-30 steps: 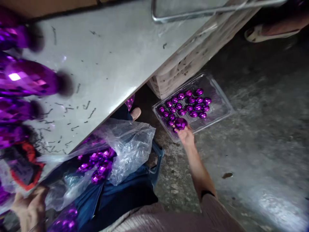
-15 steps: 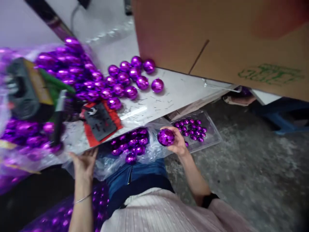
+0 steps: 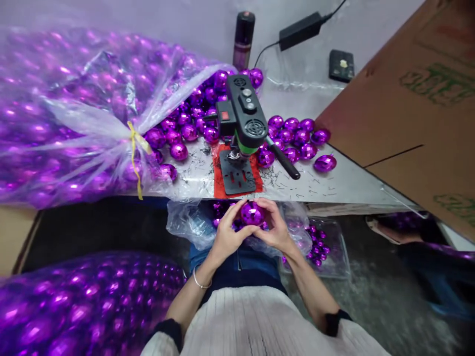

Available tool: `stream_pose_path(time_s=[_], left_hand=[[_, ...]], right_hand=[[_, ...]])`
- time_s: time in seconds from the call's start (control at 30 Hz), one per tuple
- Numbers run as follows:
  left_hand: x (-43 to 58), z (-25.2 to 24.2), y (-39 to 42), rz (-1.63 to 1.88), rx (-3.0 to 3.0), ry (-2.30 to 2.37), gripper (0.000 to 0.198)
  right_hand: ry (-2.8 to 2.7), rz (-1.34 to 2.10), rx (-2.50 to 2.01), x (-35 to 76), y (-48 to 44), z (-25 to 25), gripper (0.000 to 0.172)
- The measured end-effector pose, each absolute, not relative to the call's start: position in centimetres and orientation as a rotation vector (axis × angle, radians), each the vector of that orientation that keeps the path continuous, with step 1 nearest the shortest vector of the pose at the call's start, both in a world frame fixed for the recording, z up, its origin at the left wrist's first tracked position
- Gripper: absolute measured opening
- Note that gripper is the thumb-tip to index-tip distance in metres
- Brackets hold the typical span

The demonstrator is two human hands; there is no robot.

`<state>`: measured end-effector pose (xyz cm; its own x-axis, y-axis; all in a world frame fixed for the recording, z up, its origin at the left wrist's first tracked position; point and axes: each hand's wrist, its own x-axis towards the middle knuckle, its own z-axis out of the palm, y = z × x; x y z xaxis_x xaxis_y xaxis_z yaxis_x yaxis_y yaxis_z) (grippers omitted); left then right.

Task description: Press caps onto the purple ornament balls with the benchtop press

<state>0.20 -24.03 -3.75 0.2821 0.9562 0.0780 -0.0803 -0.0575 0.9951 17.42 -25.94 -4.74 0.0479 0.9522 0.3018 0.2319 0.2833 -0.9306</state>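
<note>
Both my hands hold one faceted purple ball [image 3: 251, 212] over my lap, just below the table's front edge. My left hand [image 3: 229, 233] grips it from the left and my right hand [image 3: 273, 228] from the right, fingers curled round it. Under them lies an open plastic bag [image 3: 189, 222] with more purple balls. Straight ahead on the table stands a small black press machine [image 3: 241, 116] on a red base plate [image 3: 237, 174], with a black lever sticking out to the right.
Loose purple balls [image 3: 297, 136] lie around the machine. A big tied bag of balls [image 3: 74, 118] fills the table's left, another bag [image 3: 85, 306] sits at lower left. A cardboard box [image 3: 408, 113] stands on the right. A clear tray of small balls [image 3: 326, 247] rests on the floor.
My view swung from the floor tray up to the table. My right hand brought a ball from the tray to my lap, and my left hand came over to grip it too.
</note>
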Motion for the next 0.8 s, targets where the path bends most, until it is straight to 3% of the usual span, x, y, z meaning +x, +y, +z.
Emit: stream_pose_path(time_s=[0.57,0.8], left_hand=[[1.0,-5.2,-24.0,1.126,1.438,0.963,0.066],[0.8,-5.9,-24.4,1.256,1.601,0.963,0.050]], right_hand=[[-1.331,0.665,-1.191,16.2,-26.4,-8.2,0.048],[-1.410,0.590,-1.222,16.4,-27.0,-8.3,0.053]])
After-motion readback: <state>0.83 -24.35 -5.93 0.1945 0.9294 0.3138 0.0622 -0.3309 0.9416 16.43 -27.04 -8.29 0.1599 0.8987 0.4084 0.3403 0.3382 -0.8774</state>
